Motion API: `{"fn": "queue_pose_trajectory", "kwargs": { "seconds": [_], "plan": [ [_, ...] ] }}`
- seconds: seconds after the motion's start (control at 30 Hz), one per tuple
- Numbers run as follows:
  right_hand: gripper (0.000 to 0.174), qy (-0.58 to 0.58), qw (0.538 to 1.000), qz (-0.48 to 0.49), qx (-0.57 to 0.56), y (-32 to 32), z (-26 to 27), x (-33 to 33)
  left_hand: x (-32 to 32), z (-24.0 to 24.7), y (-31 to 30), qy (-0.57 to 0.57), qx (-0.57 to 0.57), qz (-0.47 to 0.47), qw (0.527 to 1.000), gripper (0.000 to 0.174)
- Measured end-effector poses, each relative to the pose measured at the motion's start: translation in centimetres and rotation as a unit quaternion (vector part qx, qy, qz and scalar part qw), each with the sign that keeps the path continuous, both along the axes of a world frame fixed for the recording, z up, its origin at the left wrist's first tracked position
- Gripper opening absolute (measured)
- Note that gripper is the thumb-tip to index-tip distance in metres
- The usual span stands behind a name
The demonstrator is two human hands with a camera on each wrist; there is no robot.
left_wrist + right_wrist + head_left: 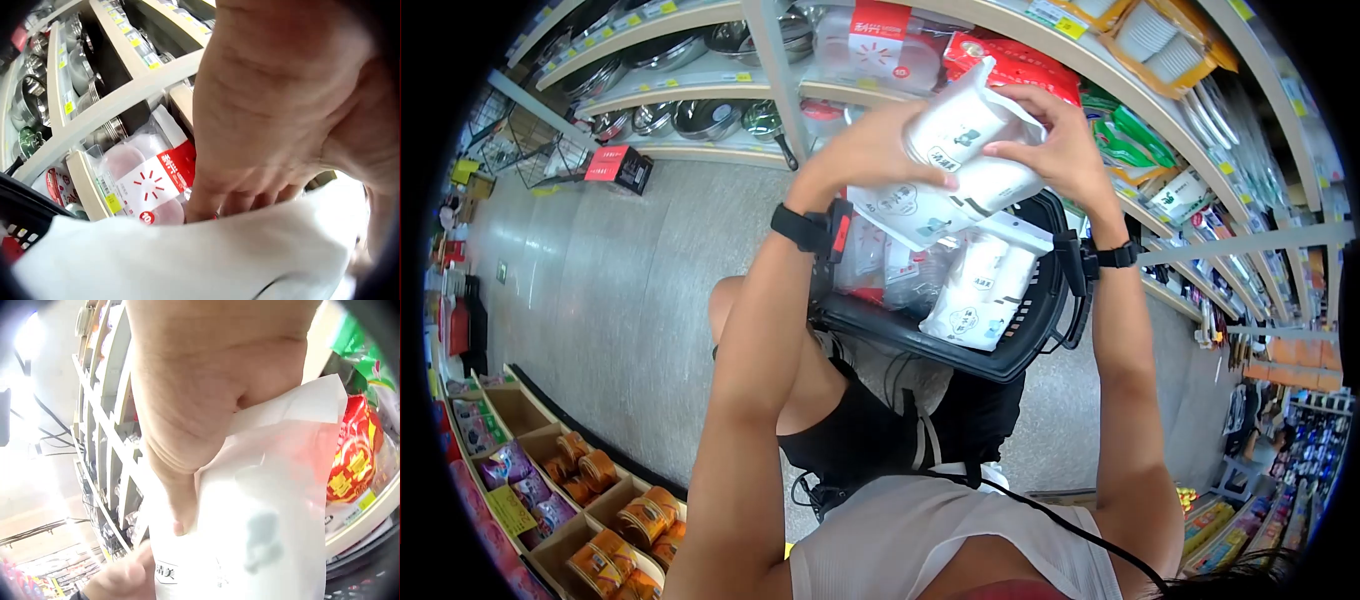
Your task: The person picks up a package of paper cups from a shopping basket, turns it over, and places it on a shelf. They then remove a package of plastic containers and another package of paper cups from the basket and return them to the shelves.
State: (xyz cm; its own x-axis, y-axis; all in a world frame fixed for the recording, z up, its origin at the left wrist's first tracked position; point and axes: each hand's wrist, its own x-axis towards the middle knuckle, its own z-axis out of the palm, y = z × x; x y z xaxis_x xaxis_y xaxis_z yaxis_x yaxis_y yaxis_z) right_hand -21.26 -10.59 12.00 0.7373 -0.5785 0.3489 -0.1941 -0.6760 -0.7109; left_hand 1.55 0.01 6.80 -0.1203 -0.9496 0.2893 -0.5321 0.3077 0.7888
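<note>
Holding white packs (953, 128) over the black basket (1003, 366)
I see the left hand (870, 150) and right hand (1055, 142), fingers curled round them, close to the far shelf (685, 98).

Arms raised, left hand (868, 152) gripping, right hand (1055, 150) gripping

White plastic-wrapped pack (950, 125), tilted, held aloft, resting atop second white pack (1000, 182).

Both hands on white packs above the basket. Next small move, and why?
Probably lower them straight down: left hand and right hand grip the white packs right above the black basket, where similar packs already lie. Placing them on the shelf instead cannot be ruled out.
</note>
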Motion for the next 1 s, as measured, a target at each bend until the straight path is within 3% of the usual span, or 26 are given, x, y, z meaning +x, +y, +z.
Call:
{"fn": "queue_pose_trajectory", "kwargs": {
  "seconds": [0.1,0.2,0.3,0.47,0.53,0.6,0.67,0.73,0.8,0.83,0.93,1.0],
  "plan": [
    [0.05,0.016,0.999,-0.023,-0.02,-0.1,1.5,-2.0,-2.1,0.6,-0.1,0.052,0.034,-0.029,0.998,0.073],
    [0.052,0.035,0.995,-0.089,-0.004,1.2,2.4,-3.9,-3.1,-0.5,-0.9,0.089,0.037,-0.039,0.995,0.069],
    [0.067,-0.092,0.971,-0.198,-0.096,1.7,-0.9,-7.2,-3.3,-1.4,-1.2,0.087,-0.028,-0.012,0.996,0.062],
    [0.056,0.012,0.945,-0.325,-0.038,5.9,-10.1,-14.2,-3.8,-0.5,-1.0,0.128,-0.028,0.043,0.99,0.06],
    [0.055,0.055,0.922,-0.372,-0.095,8.1,-14.2,-16.7,-3.9,-0.7,-0.9,0.164,-0.006,0.082,0.983,0.054],
    [0.054,0.045,0.915,-0.395,-0.074,10.6,-16.1,-17.8,-4.1,-1.4,-1.2,0.172,-0.01,0.071,0.982,0.048],
    [0.051,0.022,0.909,-0.415,-0.022,12.4,-17.3,-18.4,-4.8,-2.1,-1.4,0.268,0.088,0.052,0.958,0.044],
    [0.047,-0.003,0.9,-0.435,0.028,13.6,-17.1,-18.3,-6.2,-2.2,-1.2,0.293,0.116,0.028,0.949,0.042],
    [0.043,-0.193,0.889,-0.354,0.218,14.3,-16.8,-17.8,-8.1,-3.3,-1.1,0.331,0.175,0.002,0.927,0.043],
    [0.042,-0.255,0.887,-0.301,0.242,14.4,-16.9,-17.1,-9.1,-3.8,-0.9,0.333,0.187,-0.024,0.924,0.043],
    [0.059,-0.3,0.885,-0.215,0.283,15.3,-16.3,-15.4,-12.1,-5.2,-0.1,0.354,0.206,-0.071,0.91,0.042],
    [0.065,-0.294,0.862,-0.227,0.344,16.1,-15.7,-14.3,-13.6,-5.8,0.6,0.359,0.218,-0.068,0.905,0.043]
  ]
}}
